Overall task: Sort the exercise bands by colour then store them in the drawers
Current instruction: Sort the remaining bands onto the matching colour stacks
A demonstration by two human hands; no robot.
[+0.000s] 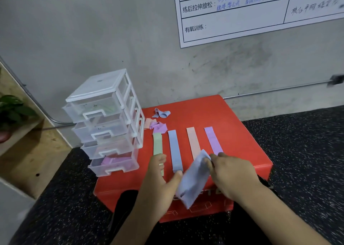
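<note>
Flat on the red box (242, 147) lie a green band (157, 144), a blue band (175, 149), a pink band (193, 142) and a purple band (213, 139), side by side. My right hand (230, 174) pinches the top corner of another blue band (193, 179), which hangs tilted over the box's near edge. My left hand (160, 177) lies beside that band with its thumb against the band's left edge. A clear drawer tower (109, 121) stands at the box's left; purple bands show in its slightly open bottom drawer (113, 164).
Crumpled bands sit at the back of the box: a blue one (161, 113), and a purple one (158, 127) on a pink one (148, 122). A grey wall with a white chart (260, 11) is behind. A potted plant (11, 112) stands on a wooden shelf at left. Speckled black flooring surrounds the box.
</note>
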